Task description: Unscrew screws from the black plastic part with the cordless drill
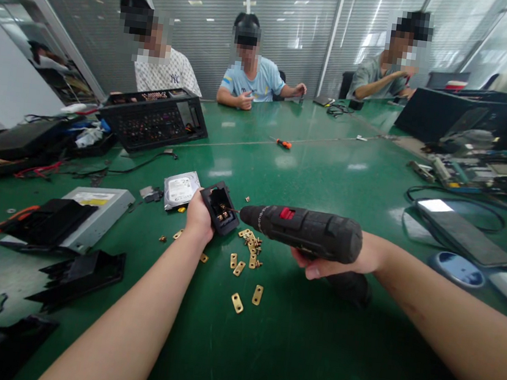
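Note:
My left hand (199,217) grips a small black plastic box (223,222), tilted so its hollow side faces right, with brass-coloured terminals visible inside. In my right hand (318,264) is a black cordless drill (308,227) with a red switch on top. Its thin bit points left and reaches the box's opening; whether the tip touches a screw I cannot tell. Below the box, brass plates (236,302) with two holes each lie scattered on the green table (298,356), some in a small heap with brass screws (250,240).
A hard drive (181,189) and an optical drive (108,203) lie to the left, near black plastic pieces (80,280). An orange screwdriver (284,144) rests farther back. Computer cases (155,119) stand at the far side, where several people sit. At right lie a circuit board (482,172) and a phone-like slab (465,231).

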`<state>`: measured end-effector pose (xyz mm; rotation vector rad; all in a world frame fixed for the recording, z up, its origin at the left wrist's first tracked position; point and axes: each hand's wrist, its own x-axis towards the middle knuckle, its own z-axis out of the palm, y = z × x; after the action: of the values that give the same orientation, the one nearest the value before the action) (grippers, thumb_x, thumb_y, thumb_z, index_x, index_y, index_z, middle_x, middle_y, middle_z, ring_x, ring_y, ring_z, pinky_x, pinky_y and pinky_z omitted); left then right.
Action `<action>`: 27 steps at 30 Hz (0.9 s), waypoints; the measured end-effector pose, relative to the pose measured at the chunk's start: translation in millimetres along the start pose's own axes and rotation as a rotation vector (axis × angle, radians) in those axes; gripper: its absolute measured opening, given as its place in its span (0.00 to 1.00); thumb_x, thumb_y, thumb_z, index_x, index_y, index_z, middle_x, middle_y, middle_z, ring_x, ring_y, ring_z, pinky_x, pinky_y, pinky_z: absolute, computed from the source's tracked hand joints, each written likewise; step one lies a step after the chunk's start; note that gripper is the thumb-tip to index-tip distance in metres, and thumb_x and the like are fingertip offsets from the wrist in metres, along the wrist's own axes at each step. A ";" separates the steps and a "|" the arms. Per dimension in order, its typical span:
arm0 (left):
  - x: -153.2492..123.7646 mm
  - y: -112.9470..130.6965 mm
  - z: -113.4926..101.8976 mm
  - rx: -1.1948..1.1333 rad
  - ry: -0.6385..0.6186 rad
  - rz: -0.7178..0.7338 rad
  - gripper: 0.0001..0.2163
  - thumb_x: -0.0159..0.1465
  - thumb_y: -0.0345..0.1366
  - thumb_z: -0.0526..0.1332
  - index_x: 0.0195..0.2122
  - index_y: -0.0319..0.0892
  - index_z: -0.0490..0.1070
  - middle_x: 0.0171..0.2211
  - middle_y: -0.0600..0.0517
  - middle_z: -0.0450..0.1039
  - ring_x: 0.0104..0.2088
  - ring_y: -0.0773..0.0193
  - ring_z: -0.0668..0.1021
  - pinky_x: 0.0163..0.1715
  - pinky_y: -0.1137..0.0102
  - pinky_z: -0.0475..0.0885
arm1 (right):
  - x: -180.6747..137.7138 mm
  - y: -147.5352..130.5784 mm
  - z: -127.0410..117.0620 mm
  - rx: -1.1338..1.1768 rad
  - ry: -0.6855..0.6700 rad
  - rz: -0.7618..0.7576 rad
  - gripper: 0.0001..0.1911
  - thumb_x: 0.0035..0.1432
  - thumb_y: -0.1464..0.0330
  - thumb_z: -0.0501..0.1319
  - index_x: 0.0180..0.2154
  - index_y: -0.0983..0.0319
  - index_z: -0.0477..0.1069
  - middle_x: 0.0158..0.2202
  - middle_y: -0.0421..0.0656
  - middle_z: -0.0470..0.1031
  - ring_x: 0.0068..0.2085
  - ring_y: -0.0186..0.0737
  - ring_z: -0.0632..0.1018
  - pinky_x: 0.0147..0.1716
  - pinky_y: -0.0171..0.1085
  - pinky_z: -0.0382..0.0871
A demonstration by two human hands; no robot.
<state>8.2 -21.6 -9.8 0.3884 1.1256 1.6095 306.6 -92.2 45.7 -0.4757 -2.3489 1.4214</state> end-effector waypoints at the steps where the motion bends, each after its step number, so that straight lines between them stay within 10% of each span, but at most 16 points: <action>1: 0.5 -0.2 -0.2 -0.003 0.001 -0.001 0.10 0.66 0.42 0.59 0.29 0.45 0.70 0.23 0.53 0.71 0.23 0.59 0.75 0.25 0.67 0.74 | 0.2 -0.5 0.5 -0.004 0.002 -0.003 0.20 0.66 0.56 0.73 0.48 0.64 0.76 0.33 0.40 0.78 0.32 0.37 0.79 0.34 0.35 0.75; 8: 3.1 -1.4 -2.6 -0.020 0.012 0.001 0.08 0.63 0.42 0.62 0.30 0.46 0.69 0.24 0.55 0.70 0.23 0.59 0.74 0.26 0.67 0.74 | 0.1 -2.8 1.4 -0.032 0.024 0.006 0.17 0.64 0.57 0.74 0.39 0.62 0.75 0.33 0.42 0.79 0.34 0.40 0.80 0.37 0.38 0.74; 27: 1.8 -1.3 -5.2 0.023 -0.007 -0.016 0.10 0.65 0.42 0.59 0.29 0.46 0.68 0.24 0.54 0.69 0.23 0.59 0.74 0.29 0.67 0.74 | -2.7 7.3 3.4 0.008 0.021 -0.015 0.25 0.66 0.57 0.74 0.58 0.63 0.77 0.33 0.41 0.78 0.33 0.38 0.78 0.35 0.35 0.74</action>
<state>4.5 -22.4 -14.0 0.3990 1.1401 1.5814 308.2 -92.9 37.4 -0.4677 -2.3247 1.4123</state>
